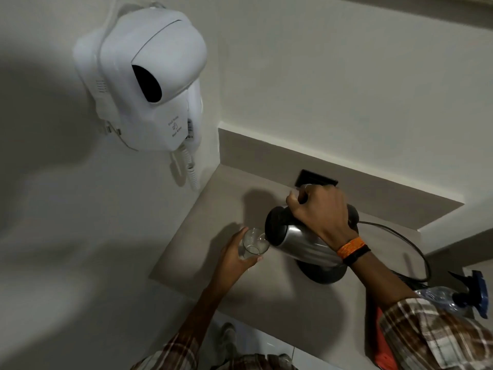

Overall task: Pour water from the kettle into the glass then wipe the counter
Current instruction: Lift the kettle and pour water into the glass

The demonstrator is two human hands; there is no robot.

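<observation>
A steel kettle (298, 240) with a black lid is tilted to the left, its spout touching the rim of a clear glass (253, 243). My right hand (320, 212) grips the kettle's handle from above. My left hand (234, 256) wraps around the glass and holds it tilted just over the grey counter (202, 231). The kettle's round black base (320, 275) sits on the counter below the kettle. Whether water is flowing is too small to tell.
A white wall-mounted hair dryer (149, 84) hangs at the upper left. A black cord (410, 244) loops right from the kettle's base. A spray bottle (458, 297) with a blue trigger and an orange object (384, 345) lie at the counter's right. A black wall socket (314, 178) sits behind my right hand.
</observation>
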